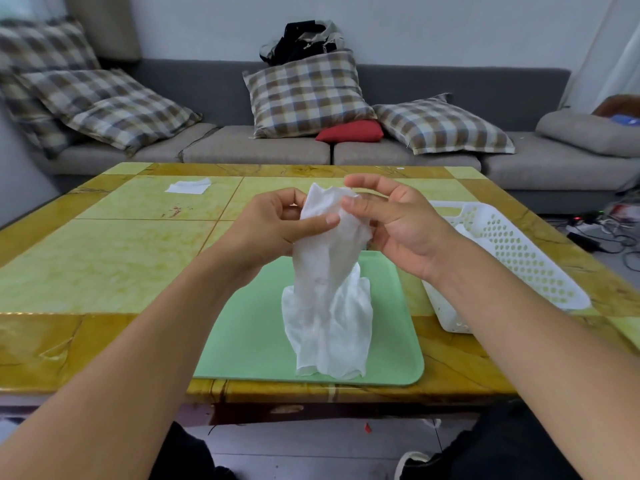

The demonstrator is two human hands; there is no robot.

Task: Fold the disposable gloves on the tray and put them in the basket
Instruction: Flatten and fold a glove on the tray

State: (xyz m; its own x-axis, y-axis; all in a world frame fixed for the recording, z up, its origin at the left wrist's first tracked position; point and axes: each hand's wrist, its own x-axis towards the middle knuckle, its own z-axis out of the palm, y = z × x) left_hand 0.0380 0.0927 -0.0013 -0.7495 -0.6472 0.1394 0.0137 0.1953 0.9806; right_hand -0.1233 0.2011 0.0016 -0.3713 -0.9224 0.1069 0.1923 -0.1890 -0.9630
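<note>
Slippage is the main risk here: the glove (329,282) is thin, limp film, held up only by its top edge, and most of it hangs free below the hands. If either pinch loosens while the fingers shift to start a fold, that corner would likely drop and the sheet would crumple onto the tray (249,327) instead of lying flat. The hanging end looks bunched and wrinkled, so a fold made in the air would probably come out crooked; laying it on the tray first seems safer. Film this light may also cling to skin and follow a hand as it lets go.

The left hand (273,230) pinches the glove's upper left edge, thumb pressed across the front and fingers curled behind. The right hand (391,220) grips the upper right edge between thumb and fingertips, its other fingers loosely spread above. Neither hand is wide open; both are closed on the film.

The glove hangs above the middle of the tray, its lower end reaching toward the tray's near part; whether it touches the surface I cannot tell. The basket (512,251) sits just right of the tray, with something pale inside that is too hidden to name. A white scrap (188,186) lies far left on the table (104,258).
</note>
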